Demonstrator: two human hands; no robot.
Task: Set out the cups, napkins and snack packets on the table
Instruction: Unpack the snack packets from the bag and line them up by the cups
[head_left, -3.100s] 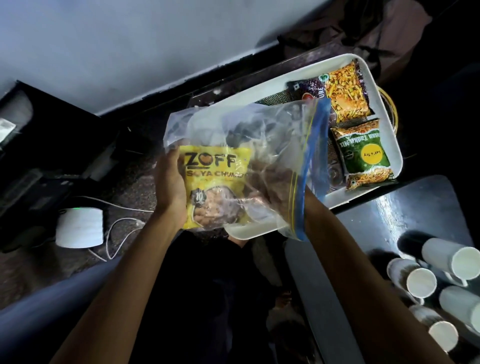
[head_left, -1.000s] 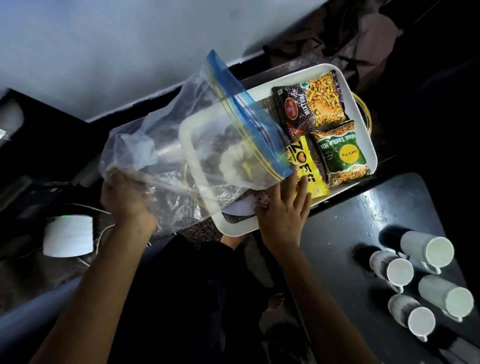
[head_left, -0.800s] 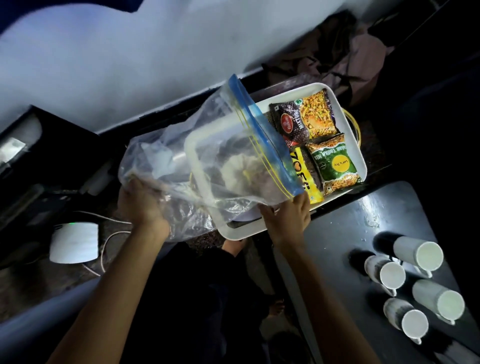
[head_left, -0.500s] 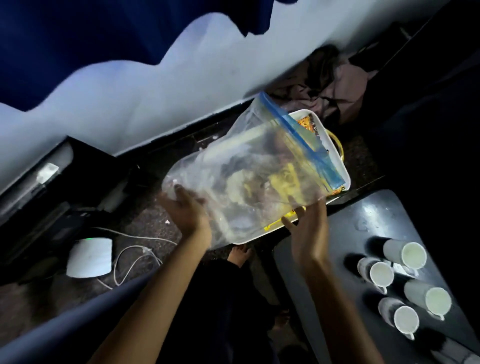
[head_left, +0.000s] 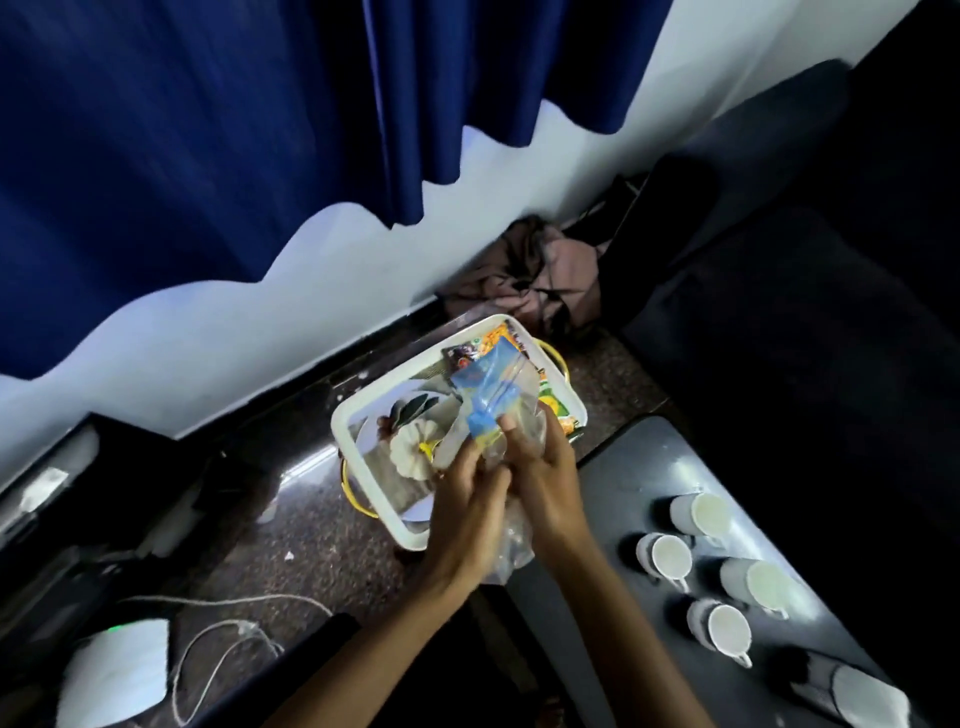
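While both hands (head_left: 511, 488) crumple it, plastic bag (head_left: 496, 410) sits between them — above tray (head_left: 363, 410).

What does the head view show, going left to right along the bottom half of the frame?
White device with a green light → white cable → white tray → both hands bunching the clear zip bag → white cups on the dark table.
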